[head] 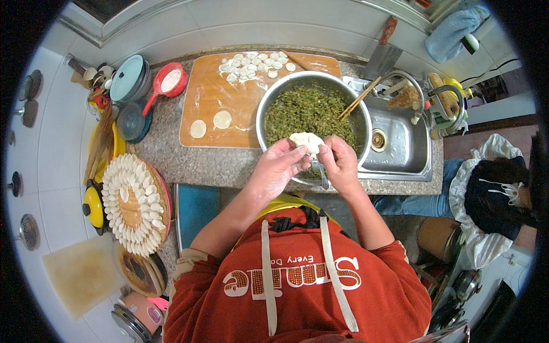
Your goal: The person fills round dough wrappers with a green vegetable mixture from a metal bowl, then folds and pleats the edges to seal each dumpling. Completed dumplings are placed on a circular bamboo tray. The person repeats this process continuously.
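Between my left hand (pixel 285 160) and my right hand (pixel 341 160), a dumpling (pixel 307 142) is pinched at both ends by my fingers, above the near rim of a steel bowl (pixel 366 124). Chopped green filling (pixel 306 105) fills much of the bowl, and a pair of chopsticks (pixel 360 98) leans on its right side. The handle of a metal utensil (pixel 324 176) shows just below my right hand. Left of the bowl, a floured wooden board (pixel 206 90) carries two rolled dough wrappers (pixel 222 119), with many small dough discs (pixel 253 64) and a rolling pin (pixel 296 60) at its back.
A round tray (pixel 133 206) with rings of dumplings lies at left. A red scoop of flour (pixel 169 80) stands beyond the board's left edge. The steel sink (pixel 403 128) adjoins the bowl at right; a cleaver (pixel 383 55) stands behind it. Another person (pixel 489 197) is at far right.
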